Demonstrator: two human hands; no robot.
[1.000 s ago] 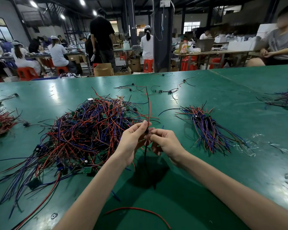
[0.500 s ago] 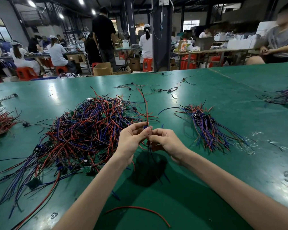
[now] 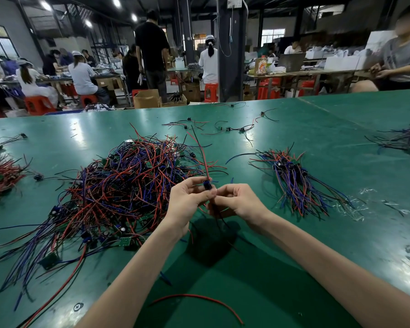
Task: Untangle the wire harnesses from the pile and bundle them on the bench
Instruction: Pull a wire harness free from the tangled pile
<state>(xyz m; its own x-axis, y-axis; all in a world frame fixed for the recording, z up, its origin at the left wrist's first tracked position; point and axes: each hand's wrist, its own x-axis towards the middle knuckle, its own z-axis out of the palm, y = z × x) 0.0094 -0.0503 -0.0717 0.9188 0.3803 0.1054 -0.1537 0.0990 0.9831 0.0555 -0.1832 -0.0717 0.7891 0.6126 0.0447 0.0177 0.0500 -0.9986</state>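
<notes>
One harness [image 3: 207, 185] is held above the surface [image 3: 341, 245], between the tangled pile [image 3: 118, 185] and the sorted bundle [image 3: 294, 183], likely so its leads cannot re-snag. The left hand [image 3: 187, 200] grip pinches the connector. The right hand [image 3: 239, 202] grip clenches the trailing wires, apparently to straighten them.

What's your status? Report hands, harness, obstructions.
One harness pinched by left hand and right hand, wires pointing up. On left tangled pile, on right sorted bundle. Nearer, loose red wire, apart.
</notes>
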